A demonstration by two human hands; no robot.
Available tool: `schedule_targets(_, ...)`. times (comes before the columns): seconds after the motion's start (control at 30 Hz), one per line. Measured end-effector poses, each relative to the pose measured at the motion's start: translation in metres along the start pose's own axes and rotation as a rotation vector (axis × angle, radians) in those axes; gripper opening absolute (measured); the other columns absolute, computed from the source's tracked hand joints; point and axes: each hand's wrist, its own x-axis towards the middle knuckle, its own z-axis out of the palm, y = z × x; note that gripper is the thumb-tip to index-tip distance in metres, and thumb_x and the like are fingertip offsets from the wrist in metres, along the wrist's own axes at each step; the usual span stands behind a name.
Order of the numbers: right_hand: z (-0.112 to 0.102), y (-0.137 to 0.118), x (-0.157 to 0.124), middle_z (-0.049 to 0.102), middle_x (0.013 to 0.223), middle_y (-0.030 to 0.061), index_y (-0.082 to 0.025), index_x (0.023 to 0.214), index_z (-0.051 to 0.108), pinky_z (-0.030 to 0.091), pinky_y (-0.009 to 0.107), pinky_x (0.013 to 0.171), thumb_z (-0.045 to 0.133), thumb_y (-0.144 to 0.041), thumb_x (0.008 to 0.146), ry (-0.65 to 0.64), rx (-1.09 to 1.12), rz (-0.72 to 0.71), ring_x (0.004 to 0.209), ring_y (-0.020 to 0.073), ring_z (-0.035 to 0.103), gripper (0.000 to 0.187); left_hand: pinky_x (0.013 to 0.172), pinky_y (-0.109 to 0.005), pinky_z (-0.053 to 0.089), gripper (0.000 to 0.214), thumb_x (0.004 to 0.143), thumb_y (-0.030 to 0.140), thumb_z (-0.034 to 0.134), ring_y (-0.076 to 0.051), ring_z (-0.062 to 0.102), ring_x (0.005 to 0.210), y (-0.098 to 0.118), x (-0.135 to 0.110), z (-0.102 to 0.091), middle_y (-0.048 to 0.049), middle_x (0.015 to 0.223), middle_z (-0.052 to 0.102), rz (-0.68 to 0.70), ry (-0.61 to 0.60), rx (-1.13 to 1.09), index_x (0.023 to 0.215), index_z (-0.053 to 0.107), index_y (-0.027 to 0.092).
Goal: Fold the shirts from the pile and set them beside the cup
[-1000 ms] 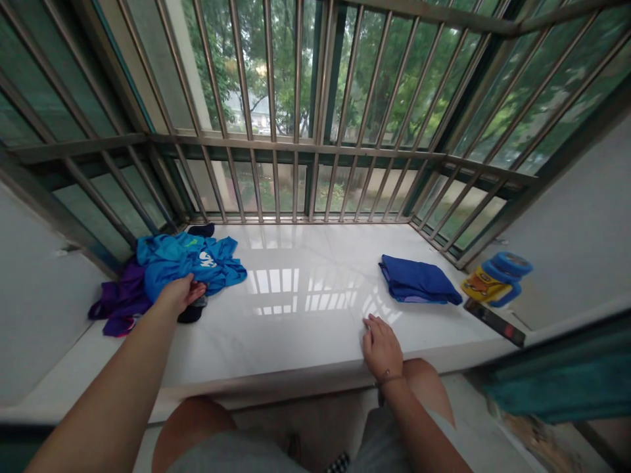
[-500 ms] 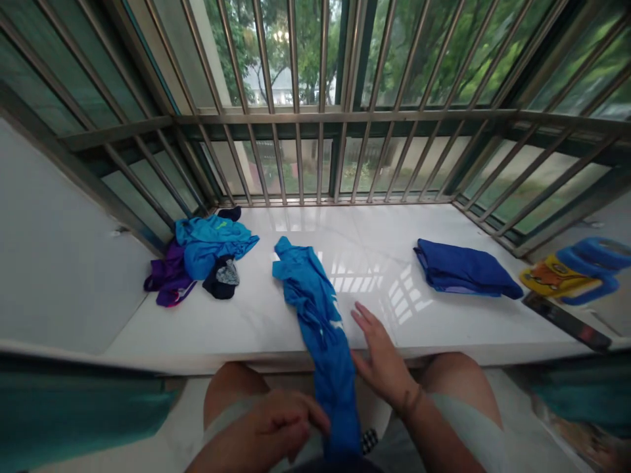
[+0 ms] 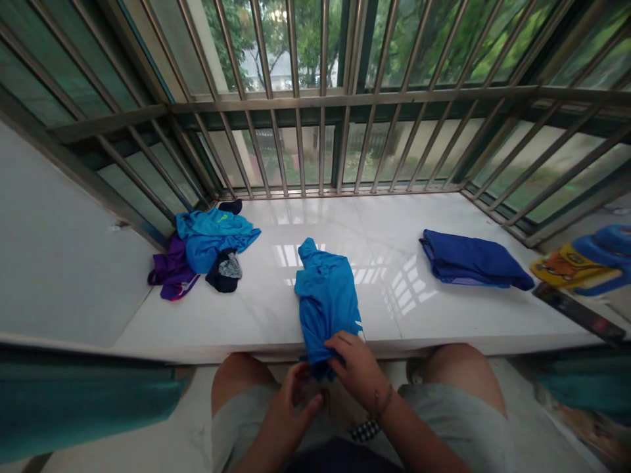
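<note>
A bright blue shirt [image 3: 328, 289] lies bunched on the white sill, its lower end at the front edge in front of my knees. My right hand [image 3: 357, 364] is closed on the shirt's near end, fingers on top of the cloth. Just below that end, my left hand [image 3: 296, 404] is curved with thumb and fingers apart; its fingertips come close to the fabric, and whether they touch it I cannot tell. A white print shows at the shirt's right side, partly covered by my right hand.
On the left of the sill [image 3: 276, 322] sits a pile of light blue clothes [image 3: 217, 236], purple cloth [image 3: 172, 269] and dark socks [image 3: 224, 270]. At right lie a folded dark blue garment [image 3: 473, 259], a dark remote-like object [image 3: 576, 312] and a yellow-blue container [image 3: 582, 263]. Metal bars [image 3: 340, 98] stand behind.
The shirt's near end, which hung down between my knees, is now folded up to the sill edge. My right hand has closed on it; my left hand has turned upward beside it.
</note>
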Motion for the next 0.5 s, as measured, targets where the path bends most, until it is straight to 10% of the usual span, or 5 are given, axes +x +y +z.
schedule_targets(0.13,-0.001,-0.045,-0.026,0.076,0.097,0.0045,-0.021,0.107,0.073,0.056,0.031,0.083,0.069,-0.030,0.099,-0.012,0.540,0.183,0.090,0.0203,0.071,0.013,0.123,-0.053,0.051,0.083,0.077,0.049,0.091,-0.038,0.066,0.142,0.021,-0.014,0.017,-0.0175,0.151,0.070,0.041,-0.035,0.136,0.150,0.061,0.023)
schedule_targets(0.27,-0.027,-0.080,-0.049,0.076,0.126,0.0089,-0.026,0.141,0.065,0.060,0.033,0.087,0.069,-0.045,0.104,-0.209,0.878,0.132,0.098,0.0204,0.077,0.041,0.125,-0.054,0.050,0.064,0.098,0.067,0.064,-0.038,0.066,0.142,0.039,-0.032,0.018,-0.0198,0.146,0.073,0.090,-0.163,0.186,0.143,0.070,0.022)
schedule_targets(0.5,-0.084,-0.071,-0.037,0.067,0.152,0.0117,-0.035,0.152,0.065,0.050,0.048,0.120,0.092,-0.059,0.085,-0.123,0.316,-0.224,0.141,0.0327,0.063,0.077,0.127,-0.048,0.048,0.063,0.100,0.072,0.061,-0.034,0.066,0.141,0.083,-0.053,-0.018,-0.0098,0.143,0.076,0.174,-0.406,0.370,0.149,0.068,0.032)
